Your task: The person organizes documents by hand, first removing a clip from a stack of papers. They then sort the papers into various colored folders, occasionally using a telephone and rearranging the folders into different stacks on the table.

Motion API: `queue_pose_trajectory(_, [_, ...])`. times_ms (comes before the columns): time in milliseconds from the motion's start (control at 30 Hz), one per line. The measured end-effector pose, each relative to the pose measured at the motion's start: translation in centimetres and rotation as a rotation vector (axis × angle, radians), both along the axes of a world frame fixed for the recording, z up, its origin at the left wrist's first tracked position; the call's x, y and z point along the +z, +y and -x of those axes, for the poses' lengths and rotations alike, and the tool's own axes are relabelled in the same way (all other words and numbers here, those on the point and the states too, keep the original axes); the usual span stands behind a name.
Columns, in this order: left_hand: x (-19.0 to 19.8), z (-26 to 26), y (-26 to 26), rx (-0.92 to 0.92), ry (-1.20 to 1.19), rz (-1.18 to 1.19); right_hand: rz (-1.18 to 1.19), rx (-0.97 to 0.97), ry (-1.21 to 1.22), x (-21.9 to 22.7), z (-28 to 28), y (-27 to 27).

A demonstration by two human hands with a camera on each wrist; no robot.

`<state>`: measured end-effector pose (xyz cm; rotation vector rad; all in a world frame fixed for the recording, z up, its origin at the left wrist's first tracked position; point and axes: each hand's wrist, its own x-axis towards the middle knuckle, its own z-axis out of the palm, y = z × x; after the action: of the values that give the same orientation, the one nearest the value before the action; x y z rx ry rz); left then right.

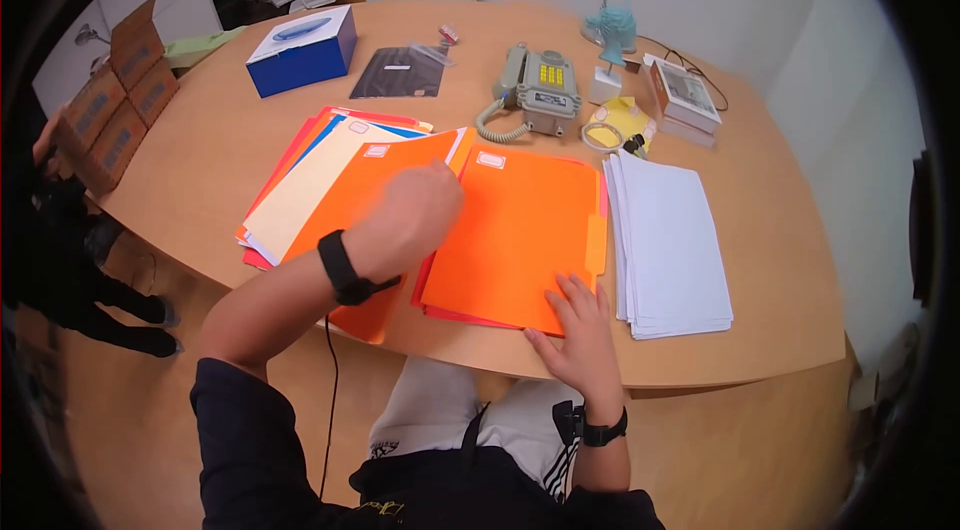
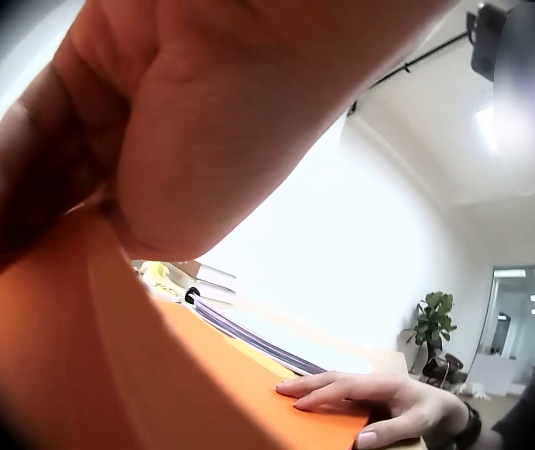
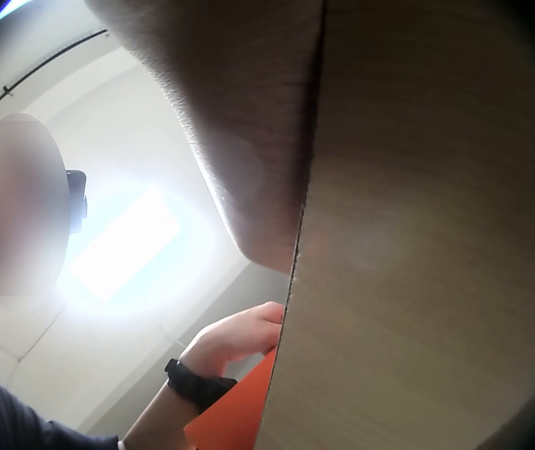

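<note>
Over the middle of the desk, my left hand [image 1: 415, 215] grips the edge of a raised orange file folder [image 1: 345, 200], which leans leftward with its lower corner over the desk edge. The left wrist view shows that folder [image 2: 52, 328] running up between thumb and fingers. Another orange folder [image 1: 500, 260] with a white label lies flat to the right, on top of red ones. Its lower right corner is under the spread fingers of my right hand [image 1: 582, 342]. Beneath the raised folder, cream, blue and red folders [image 1: 310, 180] are fanned out.
A stack of white paper [image 1: 670, 240] lies at the right. Behind stand a corded telephone [image 1: 545, 90], a tape roll [image 1: 602, 137], books [image 1: 685, 100], a dark plastic sleeve [image 1: 400, 73] and a blue-white box [image 1: 303, 50]. Another person [image 1: 60, 230] stands left by cardboard boxes [image 1: 115, 120].
</note>
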<state>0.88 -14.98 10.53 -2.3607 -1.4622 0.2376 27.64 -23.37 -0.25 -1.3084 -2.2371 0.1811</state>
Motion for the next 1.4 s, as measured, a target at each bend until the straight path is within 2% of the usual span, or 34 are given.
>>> queue_pose_trajectory(33, [0.2, -0.7, -0.5, 0.006, -0.004, -0.012, -0.012, 0.006, -0.004, 0.0, 0.0, 0.0])
queue_pose_trajectory(100, [0.3, -2.0, -1.3, -0.201, 0.224, -0.282, -0.005, 0.006, -0.001, 0.0, 0.1, 0.1])
queue_pose_trajectory(167, [-0.4, -4.2, -0.4, -0.298, 0.231, -0.204, -0.015, 0.012, -0.004, -0.3, 0.1, 0.2])
queue_pose_trajectory(233, [1.8, -7.6, -1.9, -0.172, 0.071, -0.001, -0.027, 0.014, -0.012, -0.4, 0.1, 0.3])
queue_pose_trajectory(300, [-0.5, -9.7, -0.3, -0.35, -0.08, 0.1, -0.013, 0.019, 0.045, -0.3, 0.2, 0.3])
queue_pose_trajectory(333, [-1.6, -10.7, 0.5, -0.35, -0.091, 0.085, -0.027, 0.021, 0.032, -0.4, 0.1, 0.2])
queue_pose_trajectory(400, [-3.1, -12.5, 2.2, -0.414, -0.334, 0.188, 0.002, 0.026, 0.027, -0.6, -0.1, 0.3])
queue_pose_trajectory(433, [-3.2, -13.5, 3.0, -0.416, -0.344, 0.173, -0.01, 0.027, 0.014, -0.9, -0.2, 0.4])
queue_pose_trajectory(500, [-3.1, -15.2, 4.3, -0.251, -0.43, 0.318, -0.063, 0.063, -0.029, -1.4, -0.3, 0.7])
queue_pose_trajectory(533, [-3.1, -15.5, 4.7, -0.254, -0.438, 0.312, -0.086, 0.072, -0.048, -1.4, -0.4, 0.7])
queue_pose_trajectory(600, [-3.2, -15.9, 5.7, -0.151, -0.338, 0.397, -0.061, 0.071, -0.022, -0.9, -0.1, 0.5])
queue_pose_trajectory(700, [-3.8, -14.8, 6.8, -0.086, -0.398, 0.392, -0.015, 0.064, 0.023, -0.6, -0.4, 0.5])
queue_pose_trajectory(867, [-3.0, -9.9, 10.7, -0.139, -0.406, 0.341, 0.046, 0.031, 0.077, -0.4, 0.0, 0.3])
queue_pose_trajectory(933, [-4.9, -7.2, 13.5, -0.26, -0.458, 0.279, 0.043, 0.01, 0.042, -0.3, 0.0, 0.2])
queue_pose_trajectory(1067, [-9.1, -3.1, 15.4, -0.347, -0.493, 0.169, 0.042, 0.001, 0.073, -0.2, 0.2, 0.2])
queue_pose_trajectory(1133, [-11.3, -2.3, 16.0, -0.476, -0.603, 0.158, 0.054, -0.004, 0.103, -0.1, 0.2, 0.1])
queue_pose_trajectory(1167, [-11.8, -2.0, 16.4, -0.483, -0.606, 0.159, 0.054, -0.01, 0.101, -0.1, 0.1, 0.2])
queue_pose_trajectory(1233, [-12.4, -1.6, 16.6, -0.409, -0.991, 0.299, 0.046, 0.009, 0.002, -0.1, 0.0, 0.2])
queue_pose_trajectory(1333, [-13.0, -0.7, 16.7, -0.471, -1.038, 0.273, 0.072, 0.006, 0.009, -0.1, 0.0, 0.2])
queue_pose_trajectory(1400, [-12.6, -0.4, 16.0, -0.381, -1.139, 0.337, 0.085, 0.01, 0.008, 0.0, 0.1, 0.2])
